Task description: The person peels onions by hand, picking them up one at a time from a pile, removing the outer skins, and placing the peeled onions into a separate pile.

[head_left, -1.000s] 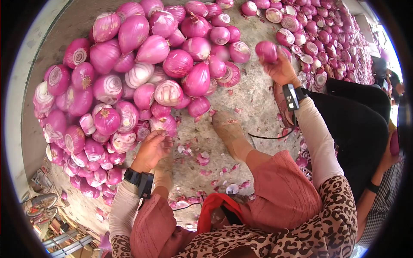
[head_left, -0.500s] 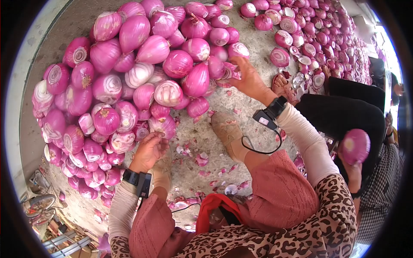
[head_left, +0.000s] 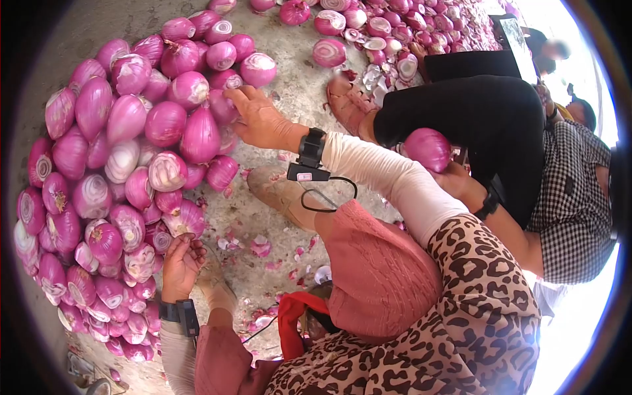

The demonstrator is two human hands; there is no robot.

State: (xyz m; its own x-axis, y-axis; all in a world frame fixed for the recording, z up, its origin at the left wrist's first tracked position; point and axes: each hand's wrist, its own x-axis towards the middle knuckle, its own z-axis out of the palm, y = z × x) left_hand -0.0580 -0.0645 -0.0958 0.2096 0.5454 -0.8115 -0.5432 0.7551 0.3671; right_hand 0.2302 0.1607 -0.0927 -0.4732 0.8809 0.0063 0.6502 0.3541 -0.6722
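From my remote view, my right grip (head_left: 263, 122) reaches across to the near edge of the onion pile (head_left: 125, 161), its bent fingers meeting a smooth red onion (head_left: 222, 107); I cannot tell whether they close around it. My left grip (head_left: 183, 263) has its fingers curled and thumb drawn in, just below a pale-streaked red onion (head_left: 185, 218); I cannot tell whether it pinches anything. The pile spreads above, left of and below my left grip, and peel scraps (head_left: 260, 245) lie to its right on the concrete floor (head_left: 293, 85). Between my grips and to their right stands a dusty foot (head_left: 283, 191). Beyond my right grip, up and to the right, I see a second onion heap (head_left: 395, 26). Well right of my right grip, a co-worker's hand (head_left: 461, 183) holds a large red onion (head_left: 426, 150).
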